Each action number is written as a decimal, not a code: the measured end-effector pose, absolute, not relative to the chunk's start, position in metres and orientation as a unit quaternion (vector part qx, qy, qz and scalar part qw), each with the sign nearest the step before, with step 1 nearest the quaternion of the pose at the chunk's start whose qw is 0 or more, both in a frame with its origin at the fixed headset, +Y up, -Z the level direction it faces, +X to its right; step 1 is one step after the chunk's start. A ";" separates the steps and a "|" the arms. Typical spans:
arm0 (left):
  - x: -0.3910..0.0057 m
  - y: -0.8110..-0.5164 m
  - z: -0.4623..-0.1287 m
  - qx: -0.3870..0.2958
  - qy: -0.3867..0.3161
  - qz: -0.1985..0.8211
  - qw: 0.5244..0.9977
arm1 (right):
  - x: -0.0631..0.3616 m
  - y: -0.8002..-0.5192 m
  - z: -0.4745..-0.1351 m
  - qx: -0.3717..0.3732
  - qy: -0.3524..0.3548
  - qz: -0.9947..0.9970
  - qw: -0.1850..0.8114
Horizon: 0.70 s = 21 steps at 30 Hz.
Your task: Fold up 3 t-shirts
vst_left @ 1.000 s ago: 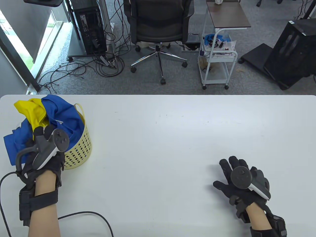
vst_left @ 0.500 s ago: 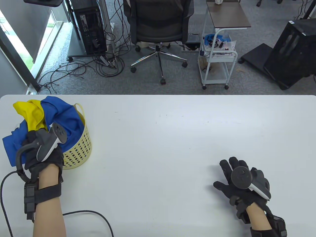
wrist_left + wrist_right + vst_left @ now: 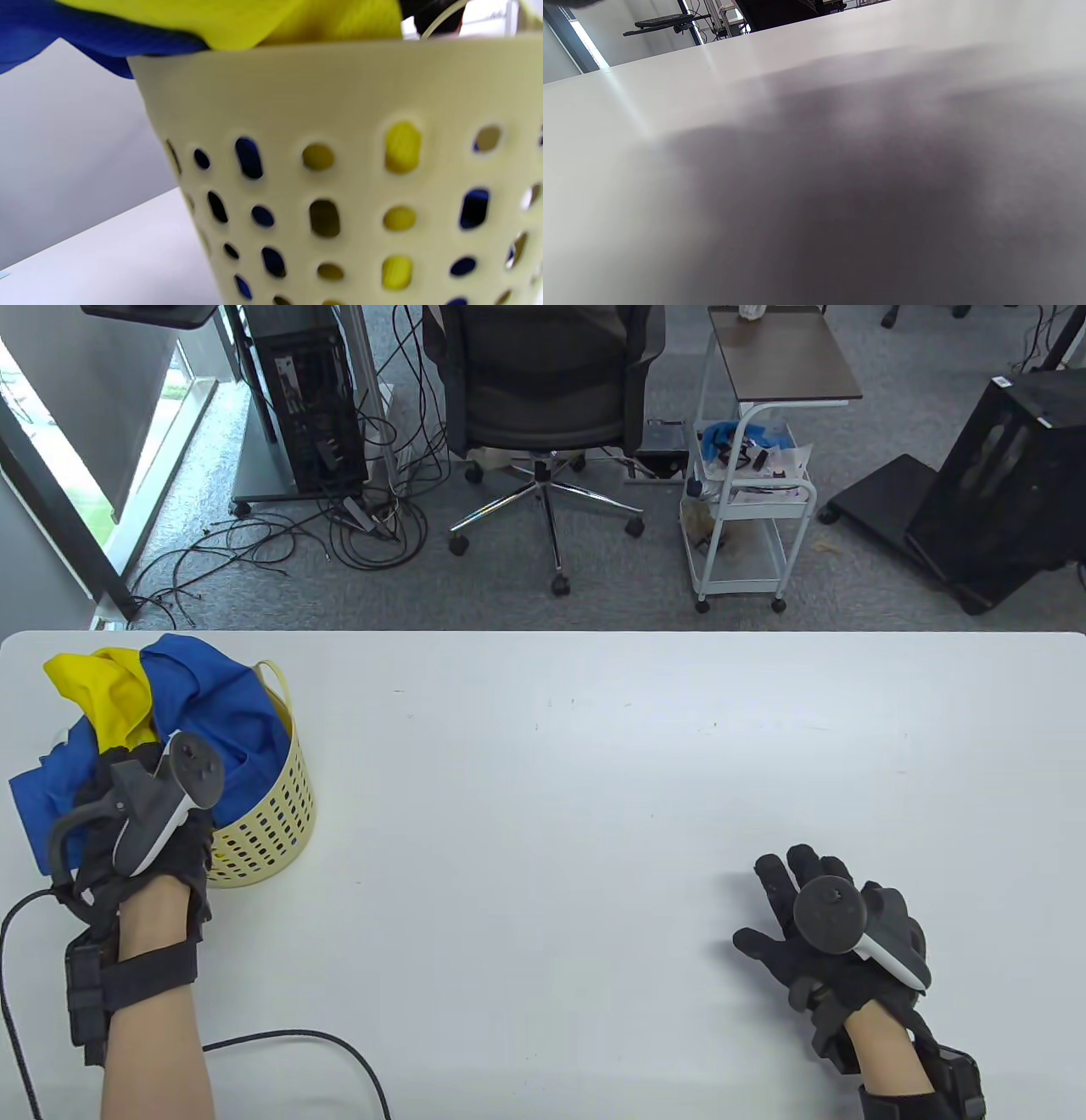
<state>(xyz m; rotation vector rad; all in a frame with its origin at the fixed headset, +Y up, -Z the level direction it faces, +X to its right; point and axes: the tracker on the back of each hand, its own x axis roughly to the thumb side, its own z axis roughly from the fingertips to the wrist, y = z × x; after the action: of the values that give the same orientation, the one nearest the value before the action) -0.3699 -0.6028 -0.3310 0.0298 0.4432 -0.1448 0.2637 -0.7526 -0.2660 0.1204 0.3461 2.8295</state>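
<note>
The t-shirts are bundled in a pale yellow perforated basket (image 3: pixel 271 814) at the left edge of the worktop (image 3: pixel 551 814), in the lower left of the table view. A blue shirt (image 3: pixel 212 704) spills over the rim toward the frame's left edge, and a yellow shirt (image 3: pixel 106 691) is crumpled on top at the back. A third shirt cannot be made out. In the left wrist view the basket wall (image 3: pixel 360 190) fills the frame, with blue and yellow cloth showing through its holes.

The cloth looks light, soft and limp, so it should drape and snag rather than slide out cleanly. A pinch at a collar or shoulder seam, lifted straight up, would probably free one shirt without dragging out its neighbour or tipping the light basket.

The left hand (image 3: pixel 140 831) sits at the basket's near rim, on the blue fabric. Its fingers are hidden under the tracker, so I cannot tell whether its grip has closed on cloth. The right hand (image 3: pixel 836 937) lies flat on the worktop in the lower right, fingers spread, holding nothing.
</note>
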 end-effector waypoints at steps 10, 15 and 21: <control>-0.361 -0.587 -0.324 0.038 0.208 0.001 0.977 | 0.263 -0.752 -0.266 0.047 0.119 0.981 0.147; -0.356 -0.575 -0.322 0.035 0.202 0.033 0.978 | 0.263 -0.752 -0.266 0.050 0.116 0.981 0.150; -0.342 -0.543 -0.319 0.061 0.187 0.040 0.980 | 0.263 -0.751 -0.266 0.050 0.117 0.980 0.154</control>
<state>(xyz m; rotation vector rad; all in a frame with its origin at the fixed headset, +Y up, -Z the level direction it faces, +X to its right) -0.3416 -0.5429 -0.3189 0.1228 0.3766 0.0814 0.2635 -0.7514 -0.2662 0.1435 0.3362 2.8084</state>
